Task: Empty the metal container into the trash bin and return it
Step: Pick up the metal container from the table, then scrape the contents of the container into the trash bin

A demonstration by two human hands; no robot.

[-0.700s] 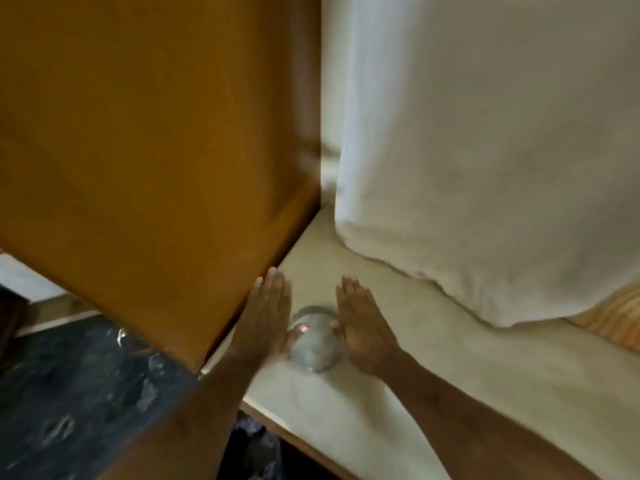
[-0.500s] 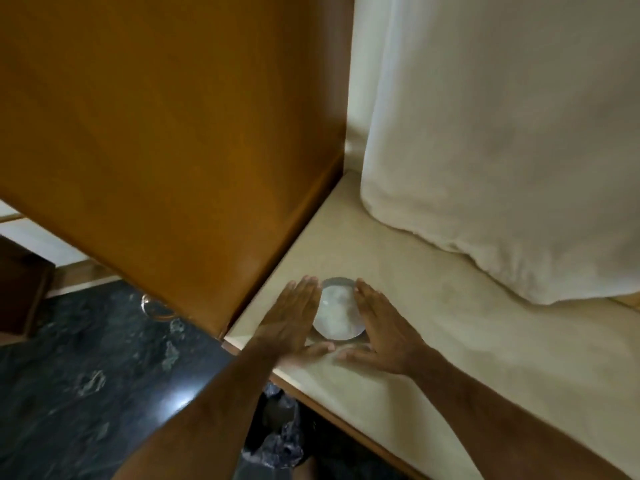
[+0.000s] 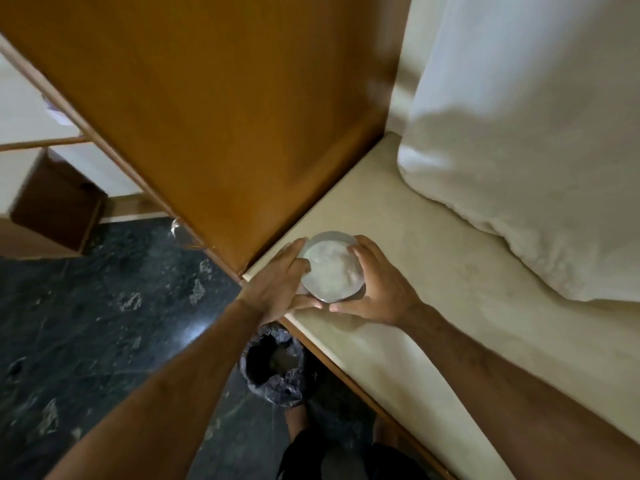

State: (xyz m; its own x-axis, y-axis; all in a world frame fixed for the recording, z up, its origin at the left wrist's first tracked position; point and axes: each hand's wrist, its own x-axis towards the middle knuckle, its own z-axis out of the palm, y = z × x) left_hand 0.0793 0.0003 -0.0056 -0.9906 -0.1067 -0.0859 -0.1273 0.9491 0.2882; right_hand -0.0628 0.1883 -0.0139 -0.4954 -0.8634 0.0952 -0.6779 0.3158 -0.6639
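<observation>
A round metal container [image 3: 331, 270] with pale crumpled stuff inside stands near the left front corner of a cream counter [image 3: 433, 306]. My left hand [image 3: 280, 285] cups its left side and my right hand [image 3: 377, 289] cups its right side, thumbs nearly meeting in front. Both hands grip it. Below the counter edge, on the dark floor, stands a small trash bin [image 3: 275, 367] lined with a black bag, its mouth open upward.
A tall orange-brown wooden cabinet side [image 3: 207, 116] rises just left of the container. A white curtain [image 3: 536, 133] hangs onto the counter at the right. A brown box [image 3: 55, 206] sits on the dark marble floor [image 3: 86, 323] far left.
My hands have closed in from flat beside the container to wrap around it. The view has tilted down, and the trash bin under the counter edge has come into sight.
</observation>
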